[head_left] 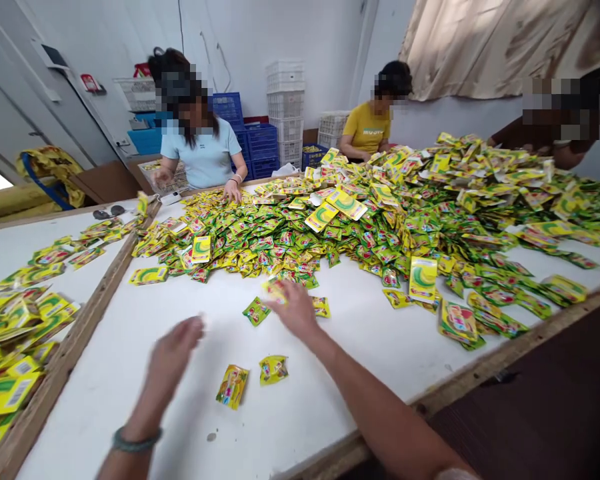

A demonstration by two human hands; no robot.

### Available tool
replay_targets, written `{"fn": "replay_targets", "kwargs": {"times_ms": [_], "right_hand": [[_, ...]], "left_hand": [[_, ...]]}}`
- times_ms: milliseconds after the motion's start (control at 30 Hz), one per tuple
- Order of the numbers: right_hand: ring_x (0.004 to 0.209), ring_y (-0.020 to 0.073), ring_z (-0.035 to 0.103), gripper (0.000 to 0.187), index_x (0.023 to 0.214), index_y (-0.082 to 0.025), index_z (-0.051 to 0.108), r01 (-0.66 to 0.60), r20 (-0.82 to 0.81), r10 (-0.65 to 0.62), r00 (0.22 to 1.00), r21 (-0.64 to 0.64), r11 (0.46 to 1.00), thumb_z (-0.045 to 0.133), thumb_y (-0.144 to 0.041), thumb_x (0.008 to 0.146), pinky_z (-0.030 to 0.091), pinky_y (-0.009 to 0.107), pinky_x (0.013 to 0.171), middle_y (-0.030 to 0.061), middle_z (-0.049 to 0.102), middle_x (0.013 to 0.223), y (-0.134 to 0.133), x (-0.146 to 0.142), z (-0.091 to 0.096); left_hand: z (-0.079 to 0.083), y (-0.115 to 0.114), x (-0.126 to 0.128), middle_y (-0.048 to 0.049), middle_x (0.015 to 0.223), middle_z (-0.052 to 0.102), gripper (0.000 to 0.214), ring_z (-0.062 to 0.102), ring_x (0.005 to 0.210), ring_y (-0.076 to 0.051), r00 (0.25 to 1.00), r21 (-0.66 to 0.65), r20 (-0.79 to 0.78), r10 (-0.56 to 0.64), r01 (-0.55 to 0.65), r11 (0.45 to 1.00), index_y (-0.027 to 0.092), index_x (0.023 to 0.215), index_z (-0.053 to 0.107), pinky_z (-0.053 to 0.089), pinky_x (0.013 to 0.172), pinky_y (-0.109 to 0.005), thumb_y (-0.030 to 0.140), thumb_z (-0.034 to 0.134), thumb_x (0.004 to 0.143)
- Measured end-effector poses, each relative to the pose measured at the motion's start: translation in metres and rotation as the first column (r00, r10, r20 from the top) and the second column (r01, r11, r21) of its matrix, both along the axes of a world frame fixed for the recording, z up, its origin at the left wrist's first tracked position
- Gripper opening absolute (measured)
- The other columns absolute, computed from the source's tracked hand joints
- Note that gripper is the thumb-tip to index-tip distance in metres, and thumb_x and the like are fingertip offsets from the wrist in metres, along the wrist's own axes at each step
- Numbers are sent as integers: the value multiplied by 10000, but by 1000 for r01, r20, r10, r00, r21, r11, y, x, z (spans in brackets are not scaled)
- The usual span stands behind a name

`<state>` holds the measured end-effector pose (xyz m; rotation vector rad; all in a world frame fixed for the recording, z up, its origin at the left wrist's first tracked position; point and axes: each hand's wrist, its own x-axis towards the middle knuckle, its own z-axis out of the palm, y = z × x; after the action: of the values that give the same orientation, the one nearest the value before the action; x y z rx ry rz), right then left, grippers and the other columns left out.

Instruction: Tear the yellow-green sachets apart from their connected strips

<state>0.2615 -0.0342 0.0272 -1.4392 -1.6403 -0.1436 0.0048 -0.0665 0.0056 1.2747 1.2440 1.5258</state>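
Observation:
A big heap of small yellow-green sachets covers the far half of the white table. My right hand reaches forward to the heap's near edge, its fingers over a sachet; motion smear hides the grip. My left hand hovers above bare table, blurred, with nothing visible in it. Two loose sachets lie between my forearms. Another sachet lies just left of my right hand.
A wooden rail divides this table from a left table holding more sachets. Three other people sit at the far side, one with a hand on the heap. Blue and white crates stack against the wall. Table's wooden front edge runs right.

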Motion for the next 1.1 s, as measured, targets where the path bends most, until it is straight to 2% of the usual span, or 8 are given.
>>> {"fn": "replay_targets", "kwargs": {"times_ms": [67,167,367,500,667,800,900,1100], "right_hand": [[1013,249,506,609,1174,-240,535,-242,128,252,959,-92,966,627,-578,675,408,394,853,88,568,1088,-14,-28,-8],[1120,228,477,514,1230,-248,492,-448,220,484,847,-194,872,591,-440,764,387,381,921,75,533,1225,-18,-34,-8],[1233,304,369,574,1199,-174,512,-119,378,105,920,13,993,511,-4,651,221,514,994,135,471,1316,32,30,15],[1075,271,499,405,968,-202,609,-140,440,112,891,32,990,422,36,698,259,487,954,92,612,1106,47,43,12],[981,248,542,389,1024,-200,589,-170,394,137,909,48,984,380,-14,755,364,424,900,87,634,1002,42,31,-2],[961,218,574,332,1102,-172,526,-261,27,261,965,2,965,379,-132,807,471,383,809,99,626,1024,34,19,-3],[872,187,606,276,1053,-176,534,-533,-407,467,785,-61,844,437,-261,809,514,317,675,84,638,979,24,5,-4],[807,164,600,303,1026,-170,574,-541,-575,370,730,-156,826,480,-291,765,517,295,664,57,639,920,10,-16,-17]], "left_hand": [[-7,6,51,-101,915,700,493,651,830,-206,947,-42,178,-267,279,959,147,1013,624,516,697,-286,497,670,668],[-14,14,85,-78,879,701,412,658,741,-181,852,-8,405,-331,365,931,141,980,603,521,651,-273,379,716,663],[-26,30,63,-45,782,699,421,648,623,-135,862,-27,461,-211,251,968,164,973,557,508,576,-227,288,761,627],[-25,29,56,-17,692,689,471,626,552,-135,880,-18,400,-258,289,957,177,983,543,455,498,-204,355,765,607],[-27,27,50,-9,689,677,392,611,560,-126,895,29,286,-343,350,936,168,912,573,424,497,-191,368,745,623],[-30,27,48,-28,693,685,371,624,584,-147,888,33,256,-382,387,921,163,877,583,445,519,-214,372,748,619],[-29,27,48,-40,699,694,402,633,583,-158,872,20,270,-407,418,908,156,905,587,466,536,-233,359,762,605],[-31,25,53,-47,717,705,410,646,605,-164,838,-3,303,-453,476,879,149,932,588,490,561,-246,351,758,618]]}}
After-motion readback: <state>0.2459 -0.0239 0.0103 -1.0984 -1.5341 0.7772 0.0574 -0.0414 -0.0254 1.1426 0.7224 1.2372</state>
